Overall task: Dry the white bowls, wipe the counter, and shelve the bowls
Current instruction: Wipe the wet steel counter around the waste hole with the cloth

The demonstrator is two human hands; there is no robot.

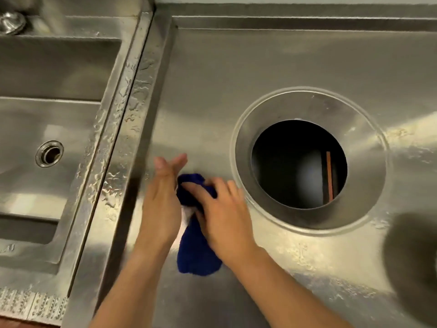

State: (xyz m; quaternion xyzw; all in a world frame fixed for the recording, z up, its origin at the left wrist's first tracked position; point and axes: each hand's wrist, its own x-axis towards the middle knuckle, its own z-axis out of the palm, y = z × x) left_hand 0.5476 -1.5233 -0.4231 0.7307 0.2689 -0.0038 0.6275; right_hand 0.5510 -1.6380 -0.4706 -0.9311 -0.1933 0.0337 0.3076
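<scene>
The counter [272,67] is shiny grey metal. It has wet spots near its left edge and along the front right. A big round hole [299,162] with a metal ring is cut into it, dark inside. A dark blue cloth [196,252] lies bunched on the counter, just left of the hole. A bit of white [188,213] shows in its folds; it is too hidden to tell what.
</scene>
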